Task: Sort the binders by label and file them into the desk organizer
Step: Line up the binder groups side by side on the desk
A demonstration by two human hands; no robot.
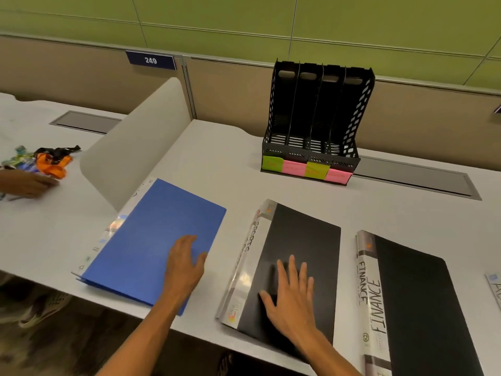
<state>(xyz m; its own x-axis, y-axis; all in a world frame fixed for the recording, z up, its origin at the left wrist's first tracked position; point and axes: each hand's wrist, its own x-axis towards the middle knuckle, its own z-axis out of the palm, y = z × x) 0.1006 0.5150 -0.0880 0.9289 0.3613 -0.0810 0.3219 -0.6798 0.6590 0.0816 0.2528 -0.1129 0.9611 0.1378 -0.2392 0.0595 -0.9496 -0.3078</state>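
Lower centre, left hand (185,263) and right hand (291,290) lie flat and open on blue binder (151,240) and SPORTS binder (295,256), gripping nothing, seemingly steadying them to read spine labels

A white table (222,158) runs along a tan partition (230,85), with a green wall (244,17) above it. A blue plate (150,60) on the partition reads 249. A curved grey divider (130,150) stands on the table's left part. Beyond it, near the left edge, lies an orange and black lanyard (54,160) among colourful wrappers (19,158). Two grey cable hatches (85,122) (414,176) sit flush along the back edge.
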